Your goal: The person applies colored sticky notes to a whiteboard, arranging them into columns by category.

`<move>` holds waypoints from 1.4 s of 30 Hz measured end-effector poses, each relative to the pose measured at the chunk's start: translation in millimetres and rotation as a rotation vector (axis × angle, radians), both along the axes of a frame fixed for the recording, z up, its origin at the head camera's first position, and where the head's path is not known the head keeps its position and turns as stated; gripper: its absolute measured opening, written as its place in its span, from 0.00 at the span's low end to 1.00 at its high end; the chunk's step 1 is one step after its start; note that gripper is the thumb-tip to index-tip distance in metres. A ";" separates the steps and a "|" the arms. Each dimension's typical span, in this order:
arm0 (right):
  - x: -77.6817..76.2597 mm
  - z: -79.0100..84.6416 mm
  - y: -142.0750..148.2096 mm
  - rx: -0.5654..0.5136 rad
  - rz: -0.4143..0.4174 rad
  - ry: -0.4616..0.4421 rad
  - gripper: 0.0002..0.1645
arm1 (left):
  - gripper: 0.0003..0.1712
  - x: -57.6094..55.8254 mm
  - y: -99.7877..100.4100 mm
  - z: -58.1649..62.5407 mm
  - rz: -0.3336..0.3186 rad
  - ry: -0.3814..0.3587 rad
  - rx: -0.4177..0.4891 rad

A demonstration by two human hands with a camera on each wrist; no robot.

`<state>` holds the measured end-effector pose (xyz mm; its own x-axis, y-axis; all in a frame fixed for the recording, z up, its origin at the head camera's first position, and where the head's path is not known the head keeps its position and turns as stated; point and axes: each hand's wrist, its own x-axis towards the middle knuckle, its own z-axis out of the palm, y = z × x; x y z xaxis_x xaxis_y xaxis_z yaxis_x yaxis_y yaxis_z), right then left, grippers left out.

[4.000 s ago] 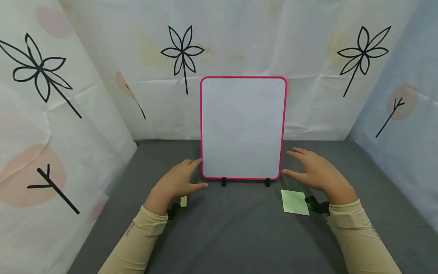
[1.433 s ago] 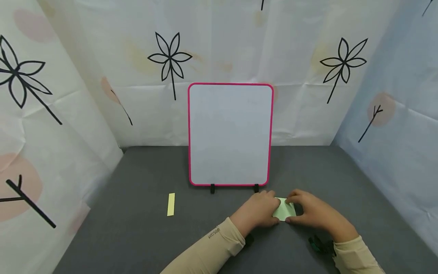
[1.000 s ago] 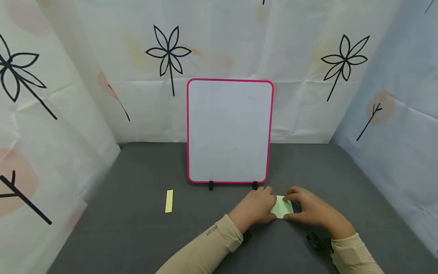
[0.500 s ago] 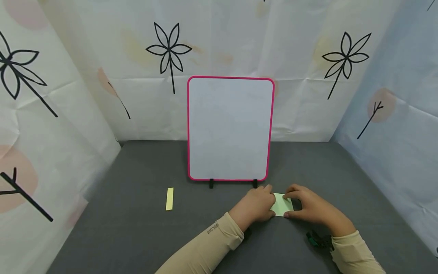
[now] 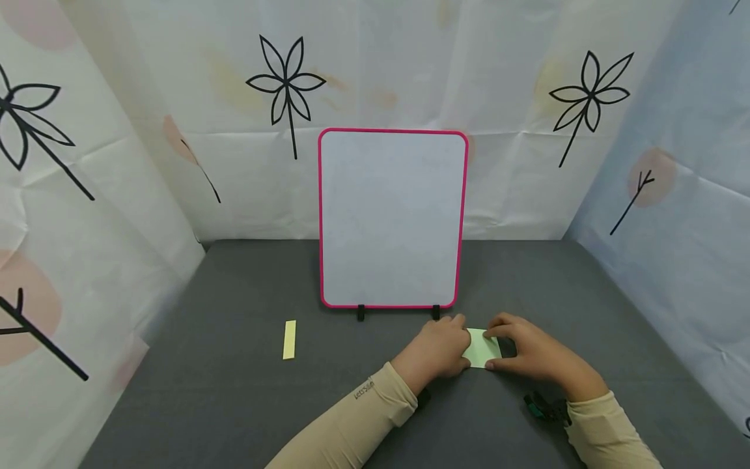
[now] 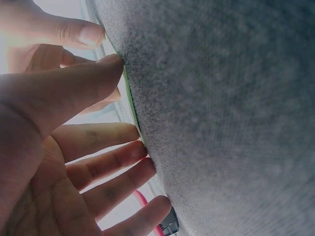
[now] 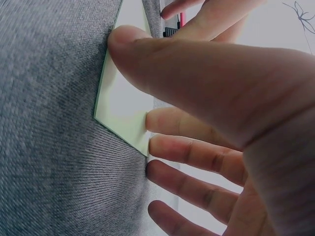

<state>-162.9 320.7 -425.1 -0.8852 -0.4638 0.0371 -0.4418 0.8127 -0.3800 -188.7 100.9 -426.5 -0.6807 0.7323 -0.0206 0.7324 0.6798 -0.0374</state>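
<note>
A pale green sticky note (image 5: 483, 350) lies flat on the dark grey tabletop (image 5: 246, 404), in front of the whiteboard's right foot. My left hand (image 5: 435, 348) covers its left part, with the thumb at the near edge and fingers at the far edge. From the other side my right hand (image 5: 540, 353) holds it the same way across its right part. In the left wrist view the sticky note (image 6: 129, 93) shows as a thin green edge between thumb and fingers. The right wrist view shows the thumb on the note (image 7: 129, 96) and two fingertips at its opposite edge.
Behind the hands a white board (image 5: 392, 218) with a pink frame stands upright on black feet (image 5: 361, 313). A narrow yellow paper strip (image 5: 290, 339) lies on the table to the left. Cloth walls (image 5: 199, 98) with printed flowers enclose the back and sides.
Four seconds ago my hands were apart on either side of the board. Both came to the green note, the left crossing rightward. In the last second they have held still there.
</note>
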 end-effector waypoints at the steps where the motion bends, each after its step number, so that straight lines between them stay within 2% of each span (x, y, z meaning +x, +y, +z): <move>1: 0.0 0.2 0.0 0.000 -0.001 -0.002 0.28 | 0.13 0.0 0.0 0.1 0.001 0.000 -0.002; 15: -0.5 -1.3 0.5 -0.014 0.016 0.018 0.28 | 0.12 1.0 0.8 2.4 0.021 -0.034 -0.007; 27: -1.2 0.5 0.4 -0.022 0.025 0.016 0.28 | 0.11 1.4 1.2 3.7 0.020 -0.008 -0.009; 34: -2.2 -0.1 1.3 -0.029 0.022 0.014 0.27 | 0.09 0.9 1.7 6.2 0.026 -0.021 -0.004; 42: -3.0 -1.2 2.4 -0.030 0.026 0.012 0.26 | 0.09 0.1 2.7 2.7 0.028 -0.017 -0.016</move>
<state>-165.8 323.1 -426.2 -0.8721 -0.4854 0.0616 -0.4673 0.7890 -0.3988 -188.6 103.6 -423.8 -0.7007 0.7121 -0.0436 0.7134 0.6998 -0.0363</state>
